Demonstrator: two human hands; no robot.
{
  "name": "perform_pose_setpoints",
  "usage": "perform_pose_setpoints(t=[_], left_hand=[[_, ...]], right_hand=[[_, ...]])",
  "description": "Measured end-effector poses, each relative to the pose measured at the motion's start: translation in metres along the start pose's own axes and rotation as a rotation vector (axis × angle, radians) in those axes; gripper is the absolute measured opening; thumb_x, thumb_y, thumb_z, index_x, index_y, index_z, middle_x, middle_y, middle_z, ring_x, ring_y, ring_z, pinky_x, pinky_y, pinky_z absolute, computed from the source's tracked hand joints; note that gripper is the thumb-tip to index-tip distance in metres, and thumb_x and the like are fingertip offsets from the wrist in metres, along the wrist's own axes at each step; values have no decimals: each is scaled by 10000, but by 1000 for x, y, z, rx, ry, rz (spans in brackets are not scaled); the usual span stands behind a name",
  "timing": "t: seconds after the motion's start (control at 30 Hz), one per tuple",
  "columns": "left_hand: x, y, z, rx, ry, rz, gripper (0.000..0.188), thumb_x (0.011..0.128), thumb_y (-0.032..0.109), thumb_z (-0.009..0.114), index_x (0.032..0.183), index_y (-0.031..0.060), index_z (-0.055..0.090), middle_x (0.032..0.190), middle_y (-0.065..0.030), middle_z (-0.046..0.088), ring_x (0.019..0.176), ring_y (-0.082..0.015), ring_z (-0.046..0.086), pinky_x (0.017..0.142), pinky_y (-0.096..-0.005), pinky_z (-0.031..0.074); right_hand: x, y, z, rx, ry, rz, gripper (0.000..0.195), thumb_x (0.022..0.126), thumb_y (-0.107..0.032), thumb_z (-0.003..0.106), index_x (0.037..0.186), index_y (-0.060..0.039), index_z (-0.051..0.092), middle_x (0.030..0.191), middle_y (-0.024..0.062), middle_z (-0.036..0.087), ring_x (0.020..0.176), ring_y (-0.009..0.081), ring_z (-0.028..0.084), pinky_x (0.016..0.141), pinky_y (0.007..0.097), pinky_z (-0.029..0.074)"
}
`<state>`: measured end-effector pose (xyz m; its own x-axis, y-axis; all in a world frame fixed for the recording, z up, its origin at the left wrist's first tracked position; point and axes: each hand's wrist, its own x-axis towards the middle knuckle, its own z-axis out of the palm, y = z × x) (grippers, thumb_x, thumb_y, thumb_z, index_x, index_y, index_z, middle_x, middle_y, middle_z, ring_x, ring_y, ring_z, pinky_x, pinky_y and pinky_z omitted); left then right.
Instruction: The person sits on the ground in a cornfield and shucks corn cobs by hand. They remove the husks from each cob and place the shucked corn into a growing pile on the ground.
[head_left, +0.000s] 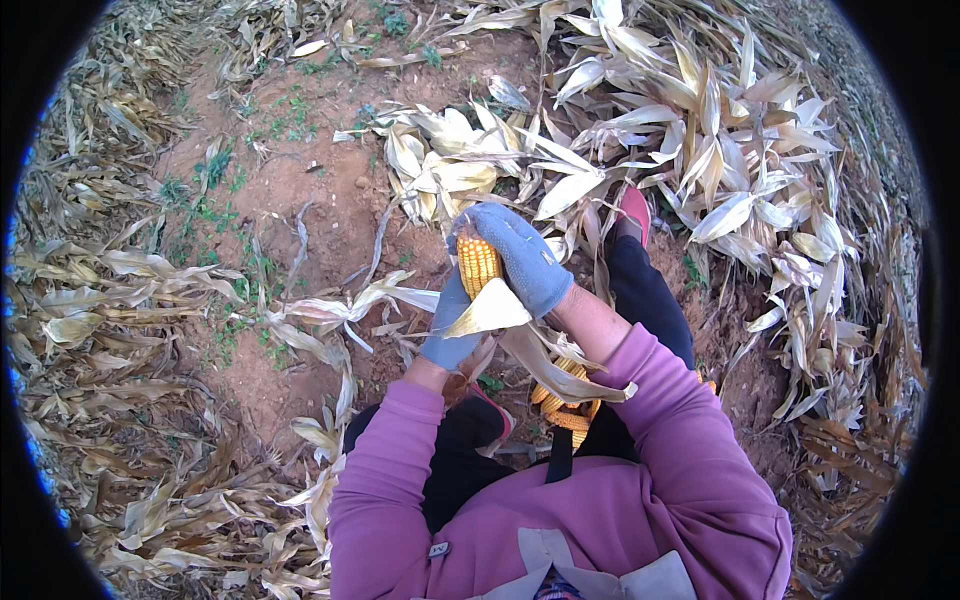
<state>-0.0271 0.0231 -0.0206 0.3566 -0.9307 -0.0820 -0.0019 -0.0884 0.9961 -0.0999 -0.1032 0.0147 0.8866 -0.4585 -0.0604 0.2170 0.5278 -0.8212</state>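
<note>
An ear of yellow corn (478, 264) is held between both my hands, its kernels bared along the upper side. My right hand (517, 255), in a grey-blue work glove, wraps over its tip and right side. From the left and beneath, my gloved left hand (452, 322) grips the lower part, mostly hidden by a peeled husk leaf (491, 309). More dry husk (544, 364) hangs from the ear's base toward my right forearm. Below, several husked corn ears (566, 405) lie on the ground between my legs.
A large heap of dry corn husks (720, 142) spreads at the upper right, beside my foot in a red shoe (634, 214). Dry stalks and leaves (127, 330) cover the left side. Reddish soil (300, 202) with small green weeds lies between them.
</note>
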Motion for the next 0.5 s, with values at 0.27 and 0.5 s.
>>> perform_pose_setpoints(t=[0.27,0.5], left_hand=[[-4,7,-4,-407,50,-199,391,951,116,458,1330,57,384,1218,-56,519,1078,-160,551,908,-304,483],[5,-1,-29,-556,351,-77,356,830,124,650,1140,28,503,994,-58,586,894,-174,604,791,-320,522]], right_hand=[[-2,-3,1,381,263,27,103,897,-193,593,931,-100,561,827,-16,562,731,80,552,661,240,483],[-17,-28,-1,-79,18,392,147,887,-227,611,959,-102,580,757,-57,523,649,21,486,555,173,405]])
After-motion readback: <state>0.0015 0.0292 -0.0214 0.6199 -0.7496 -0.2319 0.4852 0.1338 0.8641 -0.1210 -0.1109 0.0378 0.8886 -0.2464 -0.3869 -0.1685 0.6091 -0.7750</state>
